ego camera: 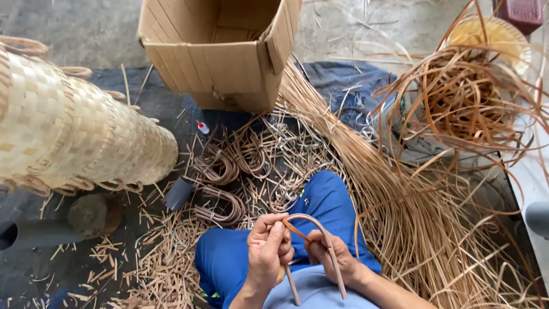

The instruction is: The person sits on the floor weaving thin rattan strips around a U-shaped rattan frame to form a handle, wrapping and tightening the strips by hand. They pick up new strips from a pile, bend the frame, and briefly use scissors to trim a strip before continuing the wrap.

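A person's left hand (267, 249) and right hand (331, 254), both pinched shut, bend a tan rattan strip (320, 240) into a hoop over the blue-trousered lap (320, 206). Finished hoops (220, 189) lie ahead; securing the bend looks to demand a steady grip.

The person wears bright blue trousers (274, 240) with a small green and yellow marking low on the leg, and a pale blue-grey top (317, 292) just below them. Both forearms are bare, without sleeves.
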